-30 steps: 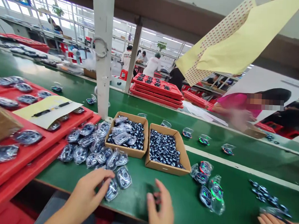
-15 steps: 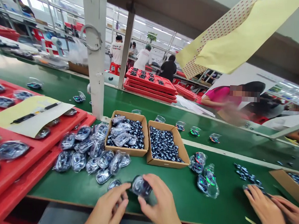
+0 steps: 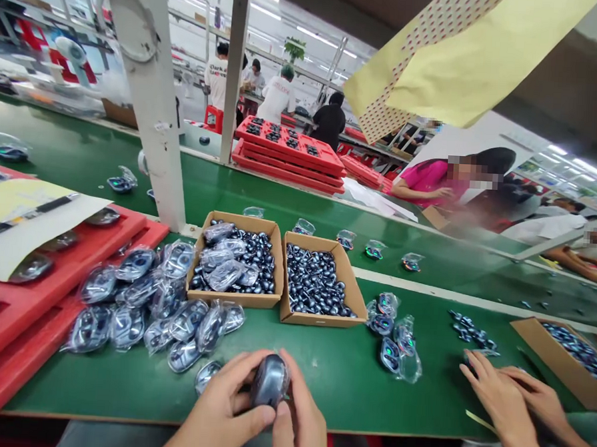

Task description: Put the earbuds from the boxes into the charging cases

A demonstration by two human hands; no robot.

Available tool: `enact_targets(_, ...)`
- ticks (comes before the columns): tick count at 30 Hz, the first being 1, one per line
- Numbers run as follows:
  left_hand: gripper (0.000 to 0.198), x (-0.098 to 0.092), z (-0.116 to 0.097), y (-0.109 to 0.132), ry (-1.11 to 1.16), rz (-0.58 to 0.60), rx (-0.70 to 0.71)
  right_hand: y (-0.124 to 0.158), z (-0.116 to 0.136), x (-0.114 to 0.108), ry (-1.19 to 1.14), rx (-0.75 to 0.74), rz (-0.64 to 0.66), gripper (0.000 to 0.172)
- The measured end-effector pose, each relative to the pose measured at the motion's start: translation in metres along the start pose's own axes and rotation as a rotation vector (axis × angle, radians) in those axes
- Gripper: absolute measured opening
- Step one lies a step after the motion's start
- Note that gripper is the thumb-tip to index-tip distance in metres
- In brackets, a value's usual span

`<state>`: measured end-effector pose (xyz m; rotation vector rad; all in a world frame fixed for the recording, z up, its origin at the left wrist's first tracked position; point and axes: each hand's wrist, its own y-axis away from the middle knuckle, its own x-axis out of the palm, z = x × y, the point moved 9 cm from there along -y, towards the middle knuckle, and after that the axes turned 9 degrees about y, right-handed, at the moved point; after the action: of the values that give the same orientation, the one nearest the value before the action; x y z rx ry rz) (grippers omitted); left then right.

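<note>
A glossy dark blue earbud case is held upright between my two hands, close to the bench's front edge. My left hand is closed around its left side, thumb along the bottom. Against the right side press the fingers and thumb of my right hand. Clear plastic film shows at the case's right edge. Just left of my hands lies a bagged case, beside a pile of cases in clear bags.
Two cardboard boxes of small dark blue pieces, a left box and a right box, stand ahead. Lit bagged cases lie to the right. A co-worker's hands work further right. Red trays are stacked at left, near a white post.
My hands have come together around the case, with the left hand now gripping it too. The case is turned more upright. The view has shifted right.
</note>
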<state>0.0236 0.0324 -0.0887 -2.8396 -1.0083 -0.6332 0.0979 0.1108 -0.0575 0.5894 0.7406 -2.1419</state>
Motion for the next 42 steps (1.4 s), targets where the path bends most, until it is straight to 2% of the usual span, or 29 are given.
enact_targets(4, 0.058, 0.003, -0.011, 0.000, -0.410, -0.017, 0.025, -0.001, -0.002, 0.003, -0.072, -0.024, 0.064, 0.048)
enact_targets(8, 0.057, 0.014, -0.015, 0.000, -0.574, -0.010, 0.011, -0.004, -0.008, -0.004, -0.057, -0.024, 0.154, 0.061)
enact_targets(13, 0.058, 0.028, -0.010, -0.001, -0.535, 0.058, -0.067, -0.002, -0.010, -0.015, 0.030, -0.073, 0.265, 0.071)
enact_targets(16, 0.058, 0.032, -0.003, -0.002, -0.418, 0.101, -0.108, -0.004, -0.013, -0.028, 0.121, -0.052, 0.203, 0.062)
enact_targets(19, 0.062, 0.035, 0.007, 0.001, -0.236, 0.126, -0.147, -0.008, -0.021, -0.030, 0.102, 0.038, 0.188, 0.050)
enact_targets(21, 0.063, 0.035, 0.010, 0.004, -0.251, 0.154, -0.138, -0.016, -0.027, -0.031, 0.173, 0.052, 0.136, 0.042)
enact_targets(22, 0.063, 0.032, 0.007, 0.004, -0.345, 0.157, -0.090, -0.022, -0.031, -0.035, 0.246, 0.048, 0.077, 0.038)
enact_targets(23, 0.060, 0.026, -0.002, 0.005, -0.494, 0.126, -0.008, -0.029, -0.037, -0.040, 0.331, 0.045, 0.014, 0.034)
enact_targets(24, 0.057, 0.016, -0.015, 0.006, -0.684, 0.044, 0.102, -0.036, -0.044, -0.046, 0.419, 0.050, -0.036, 0.033)
enact_targets(26, 0.052, -0.011, -0.049, 0.013, -1.086, -0.256, 0.298, -0.052, -0.065, -0.057, 0.589, 0.098, -0.081, 0.033)
enact_targets(28, 0.053, -0.037, -0.074, 0.021, -1.398, -0.562, 0.315, -0.067, -0.089, -0.067, 0.735, 0.145, -0.048, 0.036)
enact_targets(29, 0.054, -0.047, -0.080, 0.021, -1.509, -0.645, 0.272, -0.073, -0.098, -0.070, 0.782, 0.142, -0.013, 0.036)
enact_targets(31, 0.050, -0.056, -0.083, 0.015, -1.645, -0.656, 0.199, -0.080, -0.102, -0.076, 0.834, 0.086, 0.015, 0.038)
enact_targets(33, 0.043, -0.053, -0.082, 0.007, -1.684, -0.582, 0.222, -0.075, -0.089, -0.086, 0.853, 0.059, -0.102, 0.041)
enact_targets(35, 0.041, -0.043, -0.080, 0.001, -1.639, -0.513, 0.322, -0.058, -0.070, -0.088, 0.743, 0.121, -0.239, 0.043)
enact_targets(36, 0.041, -0.036, -0.080, 0.000, -1.586, -0.475, 0.387, -0.047, -0.063, -0.081, 0.614, 0.185, -0.267, 0.043)
enact_targets(38, 0.043, -0.017, -0.078, 0.002, -1.449, -0.372, 0.537, -0.027, -0.053, -0.039, 0.148, 0.293, -0.120, 0.043)
enact_targets(40, 0.044, 0.007, -0.076, 0.009, -1.302, -0.212, 0.667, -0.012, -0.038, 0.010, -0.371, 0.378, 0.057, 0.052)
enact_targets(42, 0.044, 0.028, -0.069, 0.016, -1.142, -0.023, 0.695, -0.004, -0.031, 0.038, -0.665, 0.497, 0.121, 0.054)
